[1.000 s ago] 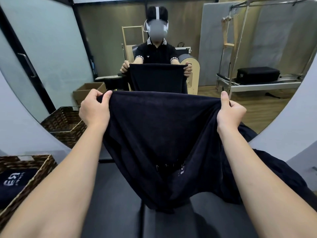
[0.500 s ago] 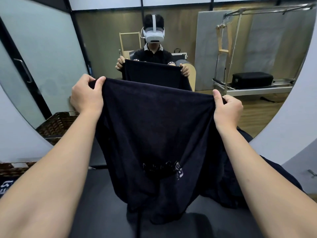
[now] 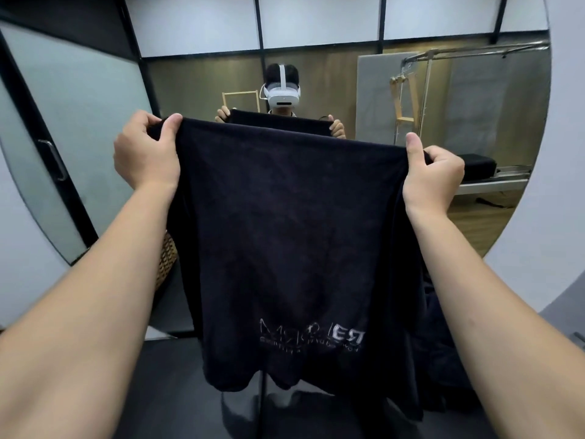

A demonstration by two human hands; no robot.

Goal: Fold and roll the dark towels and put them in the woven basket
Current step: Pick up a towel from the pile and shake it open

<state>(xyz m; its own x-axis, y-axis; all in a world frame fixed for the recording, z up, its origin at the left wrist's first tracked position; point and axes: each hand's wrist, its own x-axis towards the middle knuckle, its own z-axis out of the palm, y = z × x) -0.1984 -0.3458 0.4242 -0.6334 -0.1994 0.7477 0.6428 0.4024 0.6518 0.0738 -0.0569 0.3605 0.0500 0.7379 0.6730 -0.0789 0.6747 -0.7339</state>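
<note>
Fingers (image 3: 171,125) of both hands pinched the towel's (image 3: 285,236) top corners, so it hung flat between and below them. Keeping that edge taut and level would probably give a straight fold. Basket (image 3: 166,261) barely showed below the left hand (image 3: 145,153).

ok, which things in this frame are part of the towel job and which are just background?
Job:
- dark towel, held up by its top corners
- left hand and right hand, gripping those corners
- woven basket, only a sliver visible behind the left forearm
- more dark cloth heaped at right

Background:
- round mirror
- dark padded surface below
</note>
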